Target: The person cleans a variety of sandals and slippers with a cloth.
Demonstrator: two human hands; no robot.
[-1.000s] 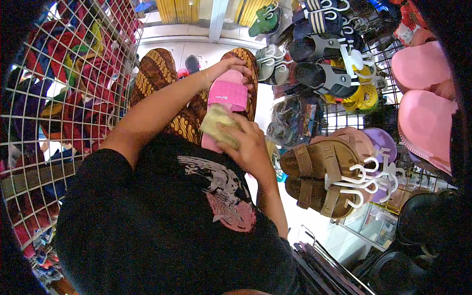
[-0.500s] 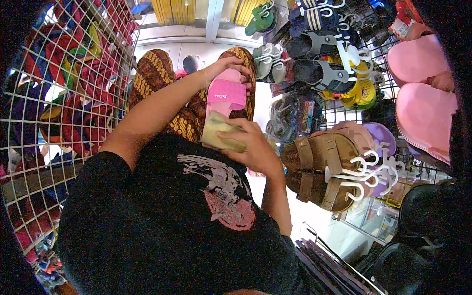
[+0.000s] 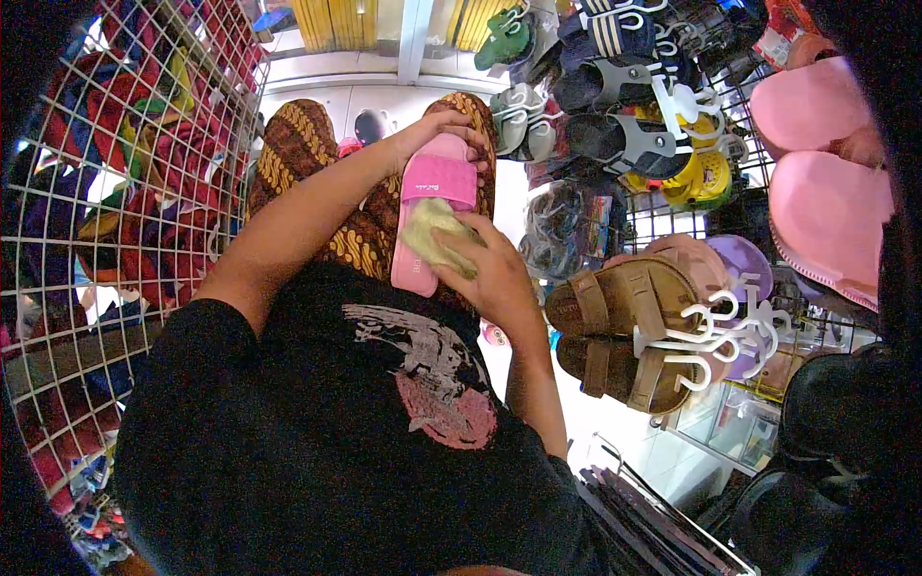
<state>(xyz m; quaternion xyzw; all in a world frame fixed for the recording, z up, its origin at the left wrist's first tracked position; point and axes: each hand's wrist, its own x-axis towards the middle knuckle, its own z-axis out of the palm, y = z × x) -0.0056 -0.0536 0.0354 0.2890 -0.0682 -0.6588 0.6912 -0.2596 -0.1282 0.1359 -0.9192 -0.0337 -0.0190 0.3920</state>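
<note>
A pink slide sandal (image 3: 415, 274) rests over my lap, its toe end pointing away from me and its bright pink strap (image 3: 440, 182) across the upper half. My left hand (image 3: 440, 132) is wrapped around the toe end, fingers curled over the far edge. In my right hand (image 3: 490, 274) is a crumpled pale yellow-green cloth (image 3: 429, 230), pressed on the footbed just below the strap. The heel part of the sandal shows beside the cloth, with some lettering on it. Brown patterned trousers (image 3: 370, 245) lie beneath the sandal.
Close on my right, brown two-strap sandals (image 3: 624, 298) hang on white hooks, with pink clogs (image 3: 826, 211) farther right. Black-grey sandals (image 3: 624, 139) hang beyond. A wire grid (image 3: 125, 192) with colourful items behind it stands on my left. Yellow panels (image 3: 336, 24) are ahead.
My right hand has moved the cloth up the footbed toward the strap, and the heel end of the sandal has come into sight. My left hand keeps its hold on the toe.
</note>
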